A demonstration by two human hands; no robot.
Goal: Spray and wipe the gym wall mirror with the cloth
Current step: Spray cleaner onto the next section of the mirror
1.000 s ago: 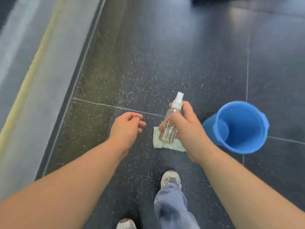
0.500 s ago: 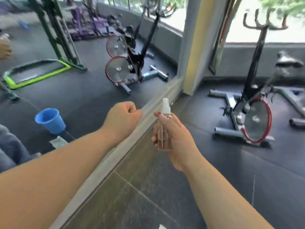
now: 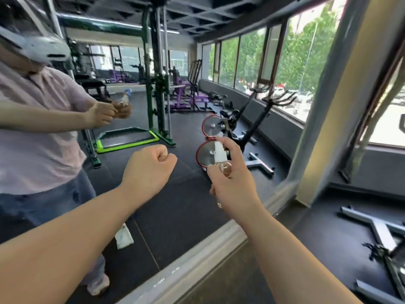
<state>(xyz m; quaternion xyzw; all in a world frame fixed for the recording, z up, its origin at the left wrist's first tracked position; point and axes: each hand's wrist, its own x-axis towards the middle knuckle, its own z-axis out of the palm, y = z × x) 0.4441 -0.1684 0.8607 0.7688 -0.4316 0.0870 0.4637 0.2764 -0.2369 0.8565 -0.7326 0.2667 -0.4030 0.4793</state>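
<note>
The gym wall mirror fills the left and centre of the head view, in a grey frame. My right hand grips a small clear spray bottle with a white nozzle, held upright and facing the glass, with my index finger over the top. My left hand is curled into a fist in front of the mirror and holds nothing. The pale green cloth shows only as a reflection, lying on the dark floor. My own reflection stands at the left.
A grey and yellow pillar ends the mirror at the right. Grey legs of an exercise bike lie on the dark floor at the right. Windows run along the far wall. Reflected spin bikes and a green rack show in the glass.
My view has lifted from the floor, with its blue bucket and cloth, up to the mirror. Both hands rose with it; the left hand closed into a fist.
</note>
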